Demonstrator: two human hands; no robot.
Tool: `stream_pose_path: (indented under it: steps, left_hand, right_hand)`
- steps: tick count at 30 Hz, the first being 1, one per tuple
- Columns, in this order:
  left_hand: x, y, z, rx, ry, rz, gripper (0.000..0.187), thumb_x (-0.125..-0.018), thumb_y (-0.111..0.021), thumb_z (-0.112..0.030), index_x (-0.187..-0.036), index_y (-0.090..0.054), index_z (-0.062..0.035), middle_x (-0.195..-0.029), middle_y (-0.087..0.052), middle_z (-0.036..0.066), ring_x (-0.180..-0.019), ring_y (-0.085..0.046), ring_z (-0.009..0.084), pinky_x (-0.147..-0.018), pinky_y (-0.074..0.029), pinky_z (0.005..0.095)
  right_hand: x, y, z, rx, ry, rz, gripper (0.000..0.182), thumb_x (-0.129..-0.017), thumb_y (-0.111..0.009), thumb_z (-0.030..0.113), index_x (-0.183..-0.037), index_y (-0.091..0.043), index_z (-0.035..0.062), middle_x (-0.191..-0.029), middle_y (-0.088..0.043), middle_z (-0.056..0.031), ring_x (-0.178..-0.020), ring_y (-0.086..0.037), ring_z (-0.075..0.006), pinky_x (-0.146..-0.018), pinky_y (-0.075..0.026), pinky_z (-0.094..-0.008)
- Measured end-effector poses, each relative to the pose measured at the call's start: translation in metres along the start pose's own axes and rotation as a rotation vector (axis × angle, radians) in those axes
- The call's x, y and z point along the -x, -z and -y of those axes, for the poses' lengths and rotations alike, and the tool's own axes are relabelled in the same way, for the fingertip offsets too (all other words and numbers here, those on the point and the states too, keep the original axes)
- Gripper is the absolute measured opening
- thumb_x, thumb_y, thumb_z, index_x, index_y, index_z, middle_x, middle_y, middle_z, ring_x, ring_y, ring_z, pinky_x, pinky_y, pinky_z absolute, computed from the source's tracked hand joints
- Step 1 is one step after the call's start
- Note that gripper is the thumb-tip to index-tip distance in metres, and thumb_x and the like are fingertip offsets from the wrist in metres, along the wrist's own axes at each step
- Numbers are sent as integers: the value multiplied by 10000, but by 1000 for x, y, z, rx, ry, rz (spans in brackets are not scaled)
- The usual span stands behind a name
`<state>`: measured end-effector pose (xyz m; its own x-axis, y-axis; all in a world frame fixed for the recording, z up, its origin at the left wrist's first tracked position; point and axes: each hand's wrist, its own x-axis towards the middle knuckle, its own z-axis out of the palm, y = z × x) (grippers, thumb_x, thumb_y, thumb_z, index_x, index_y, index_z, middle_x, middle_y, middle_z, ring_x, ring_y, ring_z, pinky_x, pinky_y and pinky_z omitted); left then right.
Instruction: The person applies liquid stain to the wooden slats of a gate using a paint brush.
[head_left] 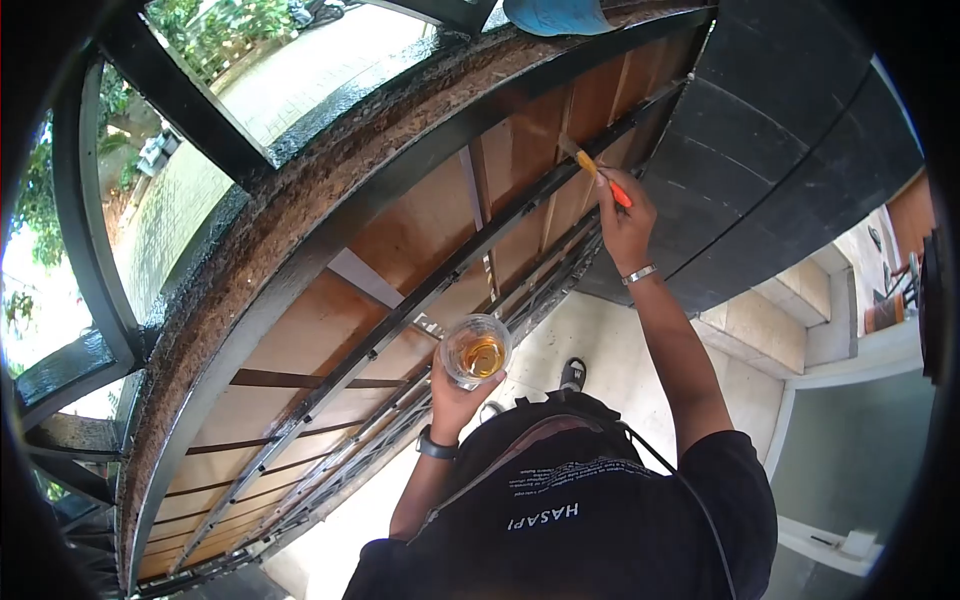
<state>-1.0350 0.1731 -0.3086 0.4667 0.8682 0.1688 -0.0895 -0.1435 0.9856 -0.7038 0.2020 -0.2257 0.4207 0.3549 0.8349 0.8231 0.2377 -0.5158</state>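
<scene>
My right hand (627,215) is closed round the orange handle of a paintbrush (583,160). The bristles point up and left, at a brown wooden panel (525,150) set in a black metal frame; whether they touch it I cannot tell. My left hand (458,400) holds a clear plastic cup (475,350) with amber liquid in the bottom, below and left of the brush. Upper panels look darker and glossy, while those at the lower left (310,330) are partly paler.
Black metal bars (205,95) and a rough brown ledge (300,205) run along the left and top. A blue object (560,15) lies on the ledge. A dark wall (760,130) stands at the right, above pale steps (765,320). My sandalled foot (573,375) is on the pale floor.
</scene>
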Motion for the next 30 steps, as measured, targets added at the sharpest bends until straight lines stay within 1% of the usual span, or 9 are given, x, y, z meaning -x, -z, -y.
stream_pose_path:
  steps: [4, 6, 7, 9, 13, 17, 22, 25, 30]
  left_hand:
    - [-1, -8, -3, -5, 27, -35, 748, -689, -860, -71, -1309, -450, 12, -1244, -569, 137, -1160, -569, 225, -1001, -460, 358]
    - [-4, -12, -2, -8, 31, -49, 748, -691, -859, -70, -1312, -448, 10, -1248, -569, 138, -1159, -570, 224, -1003, -459, 357]
    - [-5, -15, -1, 11, 33, -55, 745, -691, -859, -74, -1309, -452, 10, -1245, -571, 136, -1158, -571, 224, -1004, -459, 357]
    - [-7, -18, 2, 26, 35, -57, 742, -691, -859, -78, -1307, -456, 10, -1242, -572, 134, -1157, -572, 224, -1005, -459, 356]
    - [-13, -24, 4, -29, 18, -28, 731, -703, -843, -72, -1315, -454, 19, -1261, -565, 139, -1173, -563, 228, -1022, -444, 359]
    - [-16, -27, 2, -54, 18, 0, 724, -718, -824, -55, -1328, -444, 26, -1277, -557, 141, -1193, -551, 227, -1037, -428, 359]
    - [-20, -28, 4, -28, 16, -13, 716, -718, -823, -51, -1325, -449, 21, -1277, -559, 138, -1191, -553, 224, -1031, -433, 357]
    - [-20, -29, 2, -24, 23, -26, 725, -701, -848, -79, -1308, -464, 16, -1251, -573, 134, -1163, -568, 221, -1010, -450, 351]
    - [-19, -28, 6, -16, 32, -45, 740, -680, -876, -111, -1291, -477, 12, -1222, -587, 129, -1133, -586, 217, -989, -466, 344]
  right_hand:
    - [-25, -1, -1, 45, 100, 49, 168, -874, -690, 58, -1040, -672, 36, -1035, -709, -131, -911, -693, -278, -802, -547, -337]
    - [-38, 2, 3, 97, 270, 16, 199, -844, -718, 53, -1037, -669, 50, -1062, -701, -124, -929, -686, -281, -790, -553, -348]
    - [-41, 4, 5, 94, 267, 18, 199, -844, -718, 53, -1037, -669, 50, -1062, -701, -124, -929, -686, -281, -790, -553, -348]
    - [-44, 7, 7, 171, 383, 18, 227, -819, -743, 54, -1032, -664, 53, -1078, -690, -118, -940, -682, -273, -780, -555, -347]
    - [-23, 3, -4, 196, 353, 73, 230, -814, -741, 45, -1027, -654, 51, -1054, -680, -115, -922, -677, -279, -767, -554, -348]
    - [-2, -5, -16, 179, 218, 177, 197, -832, -726, 61, -1012, -647, 50, -987, -669, -117, -844, -664, -303, -725, -543, -371]
    - [-21, -5, -9, 126, 48, 241, 166, -850, -714, 84, -992, -644, 35, -923, -665, -127, -779, -652, -319, -691, -530, -385]
    - [-50, 0, 0, 104, 106, 214, 178, -850, -714, 78, -1005, -644, 26, -923, -673, -138, -788, -659, -319, -696, -530, -381]
    - [-92, 9, 20, 104, 433, -39, 253, -812, -744, 40, -1050, -659, 48, -1019, -697, -121, -886, -683, -284, -771, -546, -359]
